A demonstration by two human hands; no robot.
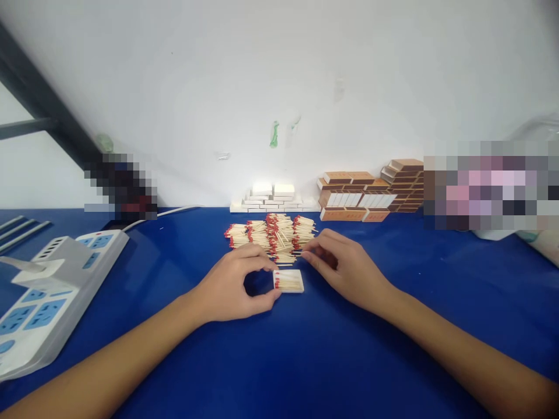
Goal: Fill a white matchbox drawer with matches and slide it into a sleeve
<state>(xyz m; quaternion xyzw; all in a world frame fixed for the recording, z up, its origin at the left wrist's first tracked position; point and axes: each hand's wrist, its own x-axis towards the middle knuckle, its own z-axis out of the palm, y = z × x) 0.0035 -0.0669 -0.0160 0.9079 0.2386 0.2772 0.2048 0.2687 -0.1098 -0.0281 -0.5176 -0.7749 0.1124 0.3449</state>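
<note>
both forearms lie nearest, over the blue table (pixel 305 361). beyond the fingertips spreads the pile of matches (pixel 273 235), with stacked brown sleeves (pixel 371 192) and white trays (pixel 273 198) farther back. left hand (pixel 231 288) pinches the small matchbox tray (pixel 289 281) between thumb and forefinger; right hand (pixel 345 267) curls at the pile's near edge, fingers closed, though on what i cannot tell. a loose pinch could likely tip the half-filled tray, and a careless drag may scatter the pile.

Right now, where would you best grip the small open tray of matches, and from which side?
Probably by its two short ends, from above. The tray lies flat and open-topped, so pinching across the top would press on the matches. The left hand already holds its left end; the right end is free.
</note>
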